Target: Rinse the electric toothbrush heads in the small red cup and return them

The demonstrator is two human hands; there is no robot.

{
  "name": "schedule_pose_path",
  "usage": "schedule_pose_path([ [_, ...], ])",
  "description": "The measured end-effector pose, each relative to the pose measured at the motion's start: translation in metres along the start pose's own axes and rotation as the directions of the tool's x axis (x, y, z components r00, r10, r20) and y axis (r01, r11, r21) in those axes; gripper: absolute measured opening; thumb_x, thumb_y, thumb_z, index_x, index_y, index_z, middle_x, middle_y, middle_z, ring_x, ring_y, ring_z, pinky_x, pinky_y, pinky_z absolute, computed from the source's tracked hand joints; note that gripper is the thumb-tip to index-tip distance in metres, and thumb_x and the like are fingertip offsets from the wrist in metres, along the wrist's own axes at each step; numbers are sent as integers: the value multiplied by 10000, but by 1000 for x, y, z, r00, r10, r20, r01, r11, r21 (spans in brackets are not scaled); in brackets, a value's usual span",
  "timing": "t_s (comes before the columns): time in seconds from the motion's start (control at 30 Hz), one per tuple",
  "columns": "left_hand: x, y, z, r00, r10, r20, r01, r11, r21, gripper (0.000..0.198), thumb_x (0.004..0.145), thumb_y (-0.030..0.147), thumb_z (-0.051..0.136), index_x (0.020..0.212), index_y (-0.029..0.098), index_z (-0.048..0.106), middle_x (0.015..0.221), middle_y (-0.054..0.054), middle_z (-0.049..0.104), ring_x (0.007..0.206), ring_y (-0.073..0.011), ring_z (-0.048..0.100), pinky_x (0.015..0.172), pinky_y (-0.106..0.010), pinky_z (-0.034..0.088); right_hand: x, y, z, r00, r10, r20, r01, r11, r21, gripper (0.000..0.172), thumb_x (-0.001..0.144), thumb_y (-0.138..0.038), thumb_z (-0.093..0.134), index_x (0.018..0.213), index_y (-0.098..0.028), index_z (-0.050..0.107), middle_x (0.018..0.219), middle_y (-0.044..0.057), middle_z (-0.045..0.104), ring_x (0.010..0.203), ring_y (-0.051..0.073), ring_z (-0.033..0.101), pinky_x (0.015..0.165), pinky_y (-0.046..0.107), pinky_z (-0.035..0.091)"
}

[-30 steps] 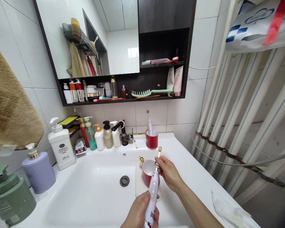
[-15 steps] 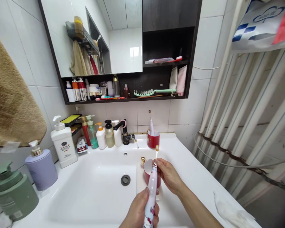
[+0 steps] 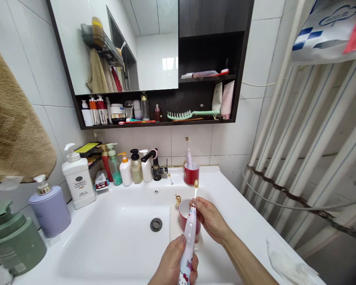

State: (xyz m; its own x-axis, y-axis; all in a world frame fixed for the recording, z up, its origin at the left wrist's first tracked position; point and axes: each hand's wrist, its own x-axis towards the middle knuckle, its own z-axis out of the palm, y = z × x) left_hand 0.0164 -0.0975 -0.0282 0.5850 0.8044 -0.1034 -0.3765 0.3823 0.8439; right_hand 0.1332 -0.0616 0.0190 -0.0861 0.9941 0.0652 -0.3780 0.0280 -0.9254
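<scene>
My left hand (image 3: pixel 175 259) is wrapped round the pale pink, cartoon-printed handle of an electric toothbrush (image 3: pixel 190 233), which points up and away from me. At its upper end, the fingers of my right hand (image 3: pixel 209 217) pinch the base of the white brush head (image 3: pixel 196 189), whose bristles look yellowish. Behind the handle a red cup (image 3: pixel 184 215) with a gold handle stands on the sink's right side, partly hidden by the toothbrush and my right fingers. Farther back, another red cup (image 3: pixel 191 174) holds a second electric toothbrush (image 3: pixel 189 158) upright.
The white sink (image 3: pixel 112 237) has a black faucet (image 3: pixel 158 168) at its back, with several pump bottles left of it. A small loose brush head (image 3: pixel 171 180) lies right of the faucet. A mirrored cabinet (image 3: pixel 207 124) hangs above; crumpled white tissue (image 3: pixel 287 257) lies at right.
Both hands keep their hold on the toothbrush, almost still. The camera view has shifted very slightly.
</scene>
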Motion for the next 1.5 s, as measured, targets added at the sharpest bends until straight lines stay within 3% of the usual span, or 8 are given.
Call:
schedule_pose_path([
  [0.4,0,3,4,994,58,-92,-47,992,119,497,526,603,375,716,144,365,372,61,421,235,-42,351,262,-159,152,1,6,4,999,-36,-38,32,994,-101,228,635,-356,463,547,-146,442,481,-48,425,437,45,360,454,178,301],
  [0.57,0,2,3,998,29,-60,-23,995,95,510,517,613,373,728,148,368,384,63,421,231,-40,343,265,-164,163,-1,7,9,997,-67,-43,60,986,-155,277,660,-394,408,536,-148,434,457,-50,394,411,45,329,417,179,265],
  [0.77,3,0,1,987,147,-61,-132,970,204,381,620,518,359,684,143,381,412,44,450,270,-25,367,284,-146,182,-2,4,10,990,-116,-82,100,979,-181,265,657,-386,415,542,-148,440,462,-50,399,417,47,332,421,178,271],
  [0.97,0,6,6,996,90,-3,-89,991,98,406,606,532,362,733,146,375,392,52,429,257,-33,359,272,-145,173,-1,6,8,985,-144,-95,123,974,-191,272,651,-390,418,527,-149,434,444,-50,397,406,50,331,415,181,272],
  [1.2,3,2,1,991,136,-21,-130,976,172,362,647,509,319,668,150,363,427,43,438,272,-24,356,285,-143,193,-1,8,8,973,-177,-149,148,970,-191,261,655,-377,416,536,-148,449,457,-45,407,420,57,349,425,187,288],
  [1.3,6,5,0,985,166,-50,-151,963,225,355,655,499,313,653,148,367,447,42,434,295,-24,360,310,-149,206,-5,7,10,987,-137,-82,122,979,-163,230,662,-372,402,660,-157,487,516,-33,441,460,73,393,459,203,324],
  [1.4,8,15,5,972,222,-75,-191,938,290,360,670,490,289,673,144,386,466,40,428,322,-26,357,337,-156,228,-9,5,12,988,-145,52,153,955,-255,235,593,-293,511,796,-176,489,633,-14,494,577,105,452,539,226,357],
  [1.5,14,30,12,955,284,-90,-204,844,496,398,708,465,187,739,137,410,472,34,424,366,-44,371,385,-174,290,-9,-3,13,982,-166,89,187,909,-373,231,557,-243,540,771,-167,499,641,-3,510,600,124,464,547,240,368],
])
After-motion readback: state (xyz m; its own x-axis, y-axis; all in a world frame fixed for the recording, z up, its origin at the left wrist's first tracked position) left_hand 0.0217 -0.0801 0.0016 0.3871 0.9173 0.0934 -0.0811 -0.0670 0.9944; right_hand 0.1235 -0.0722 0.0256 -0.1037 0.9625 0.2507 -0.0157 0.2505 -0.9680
